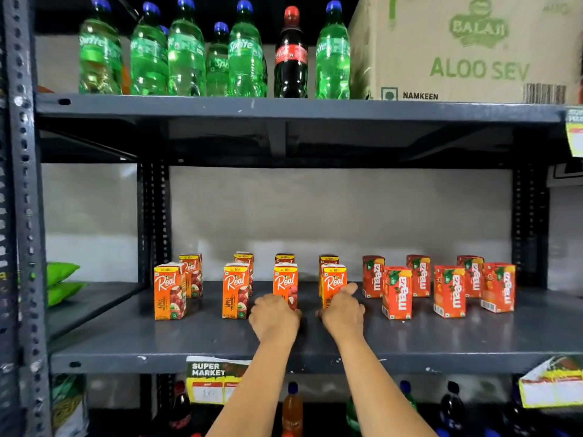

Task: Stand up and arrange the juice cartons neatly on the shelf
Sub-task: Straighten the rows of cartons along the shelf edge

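The left hand (273, 316) fingers grasp one Real carton (285, 285), the right hand (342, 310) fingers grasp the next carton (333, 283), both upright on the shelf (157, 339). A careless push could topple the back-row cartons (285, 258) just behind the fingers

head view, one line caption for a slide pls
Left hand and right hand each touch an upright Real carton on a shelf beside Maaza cartons.
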A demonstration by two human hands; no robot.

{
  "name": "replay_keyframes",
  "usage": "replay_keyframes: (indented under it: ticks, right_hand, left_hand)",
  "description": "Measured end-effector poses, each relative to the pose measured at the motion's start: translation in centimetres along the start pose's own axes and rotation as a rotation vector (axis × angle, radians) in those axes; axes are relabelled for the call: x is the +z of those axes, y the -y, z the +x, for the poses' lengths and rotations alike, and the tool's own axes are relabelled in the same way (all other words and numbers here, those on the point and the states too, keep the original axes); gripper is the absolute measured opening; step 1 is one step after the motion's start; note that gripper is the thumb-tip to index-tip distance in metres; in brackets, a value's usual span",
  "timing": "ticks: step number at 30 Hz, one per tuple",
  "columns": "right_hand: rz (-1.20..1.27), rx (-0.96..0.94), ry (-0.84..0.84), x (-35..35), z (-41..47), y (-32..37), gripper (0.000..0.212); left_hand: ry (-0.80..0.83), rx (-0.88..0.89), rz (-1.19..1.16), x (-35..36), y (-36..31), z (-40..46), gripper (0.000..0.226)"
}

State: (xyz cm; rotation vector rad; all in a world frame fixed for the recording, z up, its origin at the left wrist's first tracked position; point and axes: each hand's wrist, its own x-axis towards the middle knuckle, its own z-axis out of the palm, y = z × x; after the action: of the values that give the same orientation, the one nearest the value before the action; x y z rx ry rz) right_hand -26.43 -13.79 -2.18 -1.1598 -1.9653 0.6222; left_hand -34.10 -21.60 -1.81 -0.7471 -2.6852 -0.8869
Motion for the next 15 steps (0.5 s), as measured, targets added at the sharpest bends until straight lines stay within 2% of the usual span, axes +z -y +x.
replay_keyframes:
  ticks: [10, 15]
  right_hand:
    - [0.019, 0.012, 0.011, 0.0, 0.1, -0.2, 0.073]
    - [0.036, 0.036, 0.114, -1.1, -0.3, -0.4, 0.074]
  left_hand:
    - [-0.005, -0.016, 0.011, 0.2, 0.0, -0.1, 0.066]
    - [0.024, -0.052, 0.088, -0.8, -0.1, -1.5, 0.080]
